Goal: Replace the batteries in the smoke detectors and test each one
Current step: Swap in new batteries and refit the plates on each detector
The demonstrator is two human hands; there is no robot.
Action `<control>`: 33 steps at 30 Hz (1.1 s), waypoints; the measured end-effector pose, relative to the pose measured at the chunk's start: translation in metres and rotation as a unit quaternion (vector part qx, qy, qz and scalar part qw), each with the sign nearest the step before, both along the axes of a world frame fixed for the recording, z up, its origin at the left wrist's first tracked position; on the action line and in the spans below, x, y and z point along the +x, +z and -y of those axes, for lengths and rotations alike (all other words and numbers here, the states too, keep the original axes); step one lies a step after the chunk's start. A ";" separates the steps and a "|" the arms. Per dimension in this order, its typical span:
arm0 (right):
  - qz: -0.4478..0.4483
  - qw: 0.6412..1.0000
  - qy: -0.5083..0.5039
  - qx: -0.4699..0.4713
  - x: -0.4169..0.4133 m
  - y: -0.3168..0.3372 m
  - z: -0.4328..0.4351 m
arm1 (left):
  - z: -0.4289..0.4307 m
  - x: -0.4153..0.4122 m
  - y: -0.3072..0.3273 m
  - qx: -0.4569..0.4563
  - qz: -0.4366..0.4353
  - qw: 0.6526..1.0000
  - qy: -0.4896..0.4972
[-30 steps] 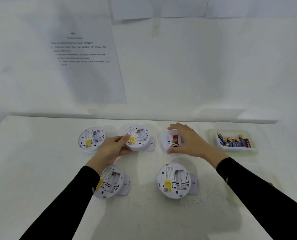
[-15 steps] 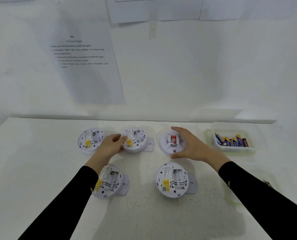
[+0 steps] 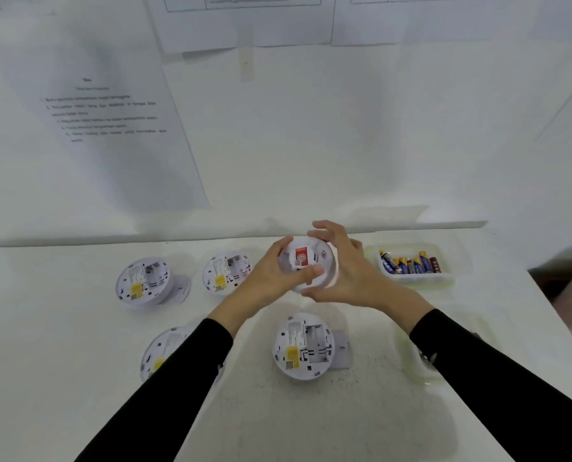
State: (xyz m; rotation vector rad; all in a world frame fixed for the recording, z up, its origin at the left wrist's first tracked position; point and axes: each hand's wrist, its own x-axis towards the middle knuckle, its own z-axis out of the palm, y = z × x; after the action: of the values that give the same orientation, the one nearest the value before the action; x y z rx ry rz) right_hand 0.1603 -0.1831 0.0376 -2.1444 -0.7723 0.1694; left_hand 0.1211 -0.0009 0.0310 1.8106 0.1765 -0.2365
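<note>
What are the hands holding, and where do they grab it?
Both hands, left hand and right hand, hold the smoke detector with the red sticker by its round rim.

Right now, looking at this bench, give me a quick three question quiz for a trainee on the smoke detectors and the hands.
1. True or false: both hands are on the detector with the red label.
2. How many detectors lie with their back side up? A) two B) four C) five
3. Fill in: the batteries sit in a clear ___ to the right of the held detector.

Key:
1. True. The left hand and the right hand grip it from either side.
2. B. Two lie in the far row and two nearer, one partly hidden under the left sleeve.
3. Tray.
</note>
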 end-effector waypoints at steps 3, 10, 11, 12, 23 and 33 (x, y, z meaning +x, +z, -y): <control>0.007 0.998 0.006 0.063 -0.014 0.023 0.006 | 0.006 0.002 0.008 -0.155 -0.008 0.986 -0.055; -0.015 0.988 -0.059 0.145 -0.064 0.038 0.050 | 0.045 -0.023 0.014 -0.477 -0.096 0.873 -0.030; -0.020 0.984 -0.079 0.157 -0.070 0.037 0.057 | 0.053 -0.026 0.015 -0.507 -0.102 0.855 -0.027; -0.012 0.982 -0.097 0.163 -0.075 0.034 0.063 | 0.061 -0.029 0.017 -0.533 -0.104 0.839 -0.025; 0.110 0.959 -0.253 0.065 -0.112 0.017 0.102 | 0.152 -0.062 0.022 -0.544 -0.110 0.831 -0.026; 0.025 0.969 -0.207 0.133 -0.114 0.029 0.137 | 0.177 -0.063 0.020 -0.483 -0.084 0.872 -0.017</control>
State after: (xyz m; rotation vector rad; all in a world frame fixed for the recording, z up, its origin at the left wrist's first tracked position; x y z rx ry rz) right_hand 0.0464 -0.3200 0.0668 -2.0048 -0.3369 -0.1998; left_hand 0.0586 -0.1780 0.0509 0.7910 0.1130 -0.4182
